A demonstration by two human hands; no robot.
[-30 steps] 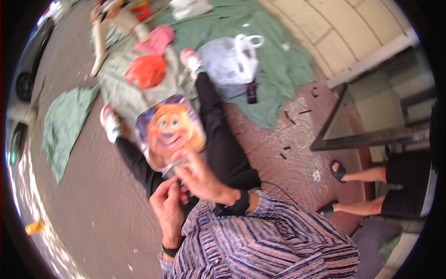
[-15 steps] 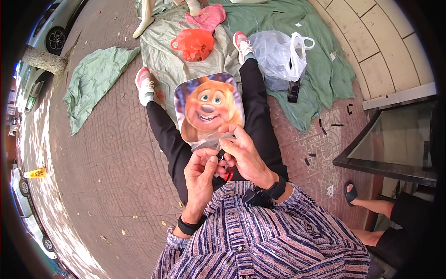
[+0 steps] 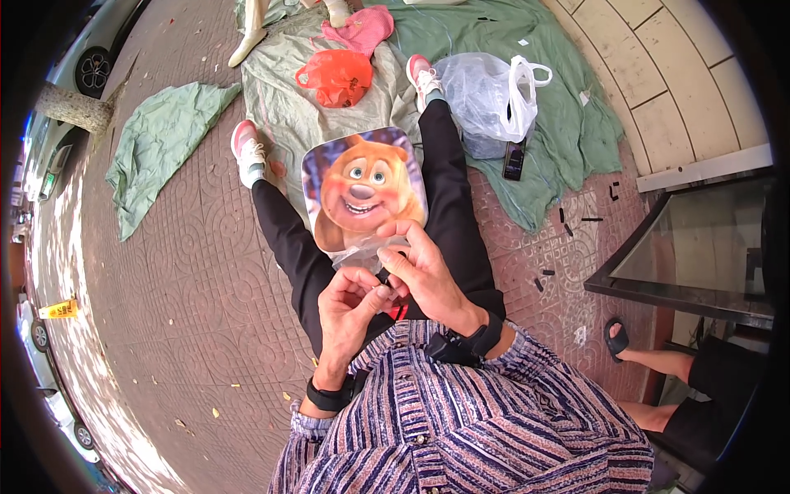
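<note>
My left hand (image 3: 350, 309) and my right hand (image 3: 426, 278) meet over my lap, in front of a low stool. Fingertips of both hands pinch a small black piece (image 3: 383, 274), mostly covered by the fingers, so its kind does not show. A crumpled clear plastic bag (image 3: 355, 255) lies at the fingers, over the stool's near edge. The square stool top (image 3: 363, 185) carries a smiling orange cartoon bear and stands between my legs. Something red (image 3: 397, 312) peeks out just below my hands.
A red plastic bag (image 3: 335, 78) sits ahead on a grey-green cloth (image 3: 280, 90). To the right, a clear bag (image 3: 473, 95) and a phone (image 3: 514, 160) rest on green cloth. Several black bits (image 3: 562, 216) dot the paving near a dark-framed glass panel (image 3: 691, 247). Someone's sandalled foot (image 3: 615, 339) is nearby.
The whole view has shifted slightly leftward. My hands stay together at the stool's near edge, with fingers moved a little around the small black piece.
</note>
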